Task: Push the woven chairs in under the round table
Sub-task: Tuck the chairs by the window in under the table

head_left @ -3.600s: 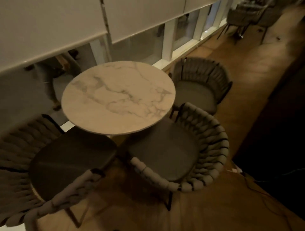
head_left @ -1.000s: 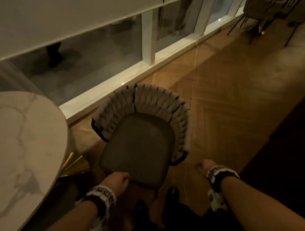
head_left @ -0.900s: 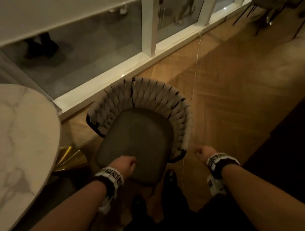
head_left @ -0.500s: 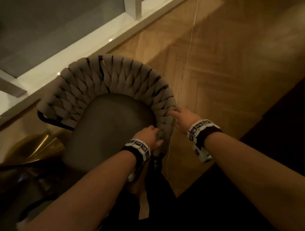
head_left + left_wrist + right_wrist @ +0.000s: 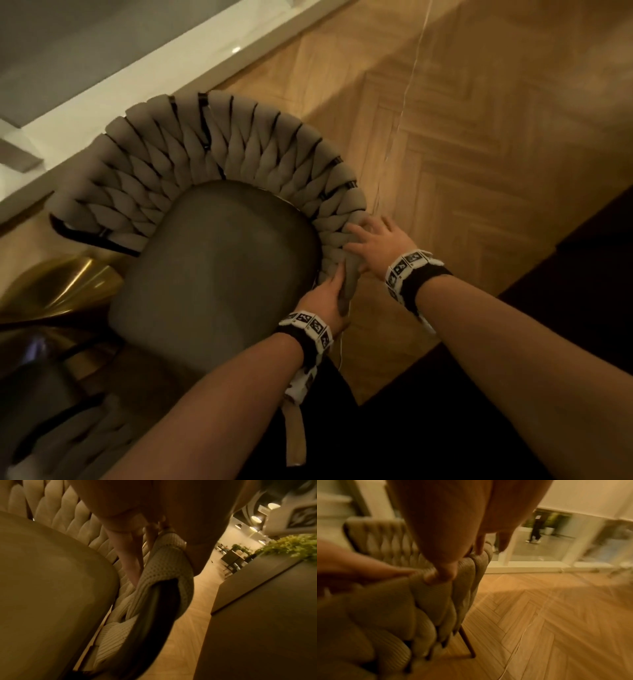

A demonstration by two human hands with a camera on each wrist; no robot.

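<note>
A: From the head view, both hands are on the near end of the woven chair [image 5: 219, 192], right where the braided arm curls round beside the seat cushion [image 5: 219, 274]. The left hand [image 5: 325, 301] wraps the tip of that arm, fingers on the inner side.

B: And the left wrist view confirms it: fingers [image 5: 132, 563] curled down the inside of the knit-textured strap, thumb side hidden, so it's gripping the chair.

A: The right hand [image 5: 376, 246] lies flatter, fingers spread over the top of the weave just beyond the left.

B: On the right wrist view, blurred as it is, a thumb [image 5: 443, 572] presses into the braid, fingers [image 5: 479, 543] draped over the rim. Loosely spread, resting rather than clenched.

A: That view also shows what the head camera can't: a thin dark chair leg [image 5: 467, 642] standing on the herringbone floor [image 5: 556, 615], and a window [image 5: 539, 540] with a person walking outside.

B: Overhead you get the brass table base [image 5: 58, 287] at the left, just beside the seat's front corner. The tabletop itself is out of frame.

A: A thin cord [image 5: 400, 113] trails across the floor past the chair's back.
</note>
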